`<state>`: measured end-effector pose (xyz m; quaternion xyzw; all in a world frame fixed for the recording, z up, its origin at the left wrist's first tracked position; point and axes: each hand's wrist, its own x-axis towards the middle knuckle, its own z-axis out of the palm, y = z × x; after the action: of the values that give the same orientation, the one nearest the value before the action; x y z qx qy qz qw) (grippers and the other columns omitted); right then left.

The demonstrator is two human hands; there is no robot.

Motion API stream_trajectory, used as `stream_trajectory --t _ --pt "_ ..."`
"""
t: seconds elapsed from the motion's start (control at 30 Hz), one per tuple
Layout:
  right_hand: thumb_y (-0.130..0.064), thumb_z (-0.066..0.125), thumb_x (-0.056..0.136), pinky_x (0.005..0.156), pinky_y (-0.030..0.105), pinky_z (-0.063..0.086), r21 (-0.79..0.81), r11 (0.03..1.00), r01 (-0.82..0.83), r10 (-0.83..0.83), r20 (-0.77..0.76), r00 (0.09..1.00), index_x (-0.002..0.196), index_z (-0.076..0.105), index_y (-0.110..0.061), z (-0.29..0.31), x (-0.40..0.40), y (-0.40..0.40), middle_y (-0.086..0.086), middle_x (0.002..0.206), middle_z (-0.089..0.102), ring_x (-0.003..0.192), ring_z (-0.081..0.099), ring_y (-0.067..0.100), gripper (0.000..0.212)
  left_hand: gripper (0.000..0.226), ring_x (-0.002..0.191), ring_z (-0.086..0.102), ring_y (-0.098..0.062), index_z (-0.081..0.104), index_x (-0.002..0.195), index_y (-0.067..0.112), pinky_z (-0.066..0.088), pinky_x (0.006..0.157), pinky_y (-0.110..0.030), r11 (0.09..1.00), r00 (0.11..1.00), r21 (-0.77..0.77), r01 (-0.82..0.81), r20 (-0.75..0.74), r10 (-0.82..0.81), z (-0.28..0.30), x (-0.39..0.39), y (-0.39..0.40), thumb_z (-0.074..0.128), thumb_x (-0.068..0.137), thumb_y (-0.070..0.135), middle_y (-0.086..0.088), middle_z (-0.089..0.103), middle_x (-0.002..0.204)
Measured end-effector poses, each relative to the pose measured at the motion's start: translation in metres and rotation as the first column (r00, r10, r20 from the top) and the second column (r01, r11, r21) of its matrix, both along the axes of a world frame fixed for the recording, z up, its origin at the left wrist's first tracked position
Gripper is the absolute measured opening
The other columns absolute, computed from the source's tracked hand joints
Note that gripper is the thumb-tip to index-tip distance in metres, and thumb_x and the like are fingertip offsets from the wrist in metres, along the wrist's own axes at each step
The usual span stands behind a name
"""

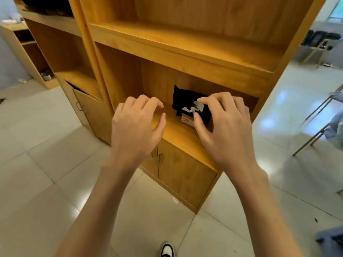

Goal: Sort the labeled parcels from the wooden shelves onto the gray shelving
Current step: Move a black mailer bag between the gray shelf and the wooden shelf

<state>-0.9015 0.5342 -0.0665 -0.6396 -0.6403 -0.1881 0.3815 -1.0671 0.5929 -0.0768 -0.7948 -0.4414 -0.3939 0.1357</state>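
A black parcel (182, 100) with a white label lies on the lower open board of the wooden shelf unit (178, 130). My right hand (225, 125) hovers over the parcel's right end, fingers curved, with fingertips at its top edge and the thumb at its front; a firm grip is not visible. My left hand (136, 125) hangs left of the parcel over the bare board, fingers loosely curled and holding nothing. A small white tag with red writing (187, 120) lies on the board in front of the parcel.
The shelf above (185, 45) overhangs the opening. Cabinet doors with metal handles (160, 157) sit below the board. A second wooden unit (61, 52) stands to the left. Chair legs (315, 134) are at the right on the tiled floor.
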Motion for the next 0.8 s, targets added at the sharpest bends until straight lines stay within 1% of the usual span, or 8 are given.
stream_trajectory --t 0.1,0.27,0.43,0.57,0.7,0.8 --pt "-0.03 0.056 0.089 0.083 0.042 0.048 -0.014 1.0 0.004 -0.004 0.011 1.0 0.11 0.065 -0.013 -0.003 -0.013 0.038 0.01 0.108 0.063 0.102 0.056 0.029 0.029 0.024 0.079 0.061 -0.021 0.069 0.096 0.012 0.037 0.068 -0.024 0.999 1.0 -0.036 0.013 -0.009 -0.013 -0.006 -0.005 0.034 0.057 0.088 0.031 -0.005 0.068 0.087" --pt "-0.03 0.054 0.09 0.083 0.041 0.046 -0.05 0.998 0.024 -0.023 0.021 1.0 0.112 0.064 -0.013 -0.013 -0.037 0.093 0.009 0.11 0.062 0.104 0.055 0.029 0.03 0.026 0.079 0.061 -0.022 0.069 0.096 0.011 0.035 0.07 -0.025 1.0 0.999 -0.014 0.001 -0.051 -0.002 -0.012 -0.027 0.091 0.053 0.09 0.031 -0.006 0.068 0.087" --pt "-0.029 0.053 0.089 0.082 0.043 0.046 -0.09 0.991 0.102 -0.097 0.058 0.994 0.113 0.064 -0.012 -0.024 -0.062 0.135 0.01 0.11 0.062 0.105 0.056 0.03 0.031 0.024 0.081 0.061 -0.023 0.068 0.098 0.011 0.034 0.071 -0.026 0.999 0.996 -0.031 0.035 -0.083 -0.038 -0.019 -0.051 0.144 0.056 0.09 0.03 -0.007 0.068 0.089" --pt "-0.025 0.057 0.09 0.082 0.042 0.045 -0.075 0.977 0.201 -0.195 0.075 0.978 0.113 0.063 -0.01 -0.032 -0.083 0.163 0.011 0.11 0.062 0.104 0.056 0.031 0.028 0.022 0.083 0.061 -0.025 0.067 0.098 0.012 0.041 0.07 -0.03 0.989 0.985 -0.054 0.139 -0.096 -0.144 -0.023 -0.066 0.187 0.057 0.09 0.03 -0.007 0.068 0.09" --pt "-0.021 0.061 0.09 0.082 0.039 0.045 -0.068 0.945 0.319 -0.315 0.067 0.947 0.113 0.064 -0.01 -0.045 -0.106 0.189 0.01 0.11 0.062 0.103 0.056 0.029 0.026 0.023 0.083 0.059 -0.026 0.066 0.099 0.012 0.04 0.069 -0.031 0.968 0.961 -0.047 0.245 -0.124 -0.249 -0.03 -0.082 0.228 0.055 0.09 0.03 -0.008 0.067 0.091" --pt "-0.022 0.059 0.089 0.081 0.037 0.044 -0.048 0.92 0.388 -0.385 0.065 0.921 0.112 0.064 -0.009 -0.055 -0.116 0.206 0.01 0.109 0.063 0.102 0.057 0.028 0.026 0.026 0.085 0.06 -0.029 0.066 0.102 0.01 0.043 0.07 -0.036 0.945 0.933 -0.052 0.323 -0.152 -0.327 -0.039 -0.088 0.254 0.053 0.092 0.03 -0.011 0.067 0.093"
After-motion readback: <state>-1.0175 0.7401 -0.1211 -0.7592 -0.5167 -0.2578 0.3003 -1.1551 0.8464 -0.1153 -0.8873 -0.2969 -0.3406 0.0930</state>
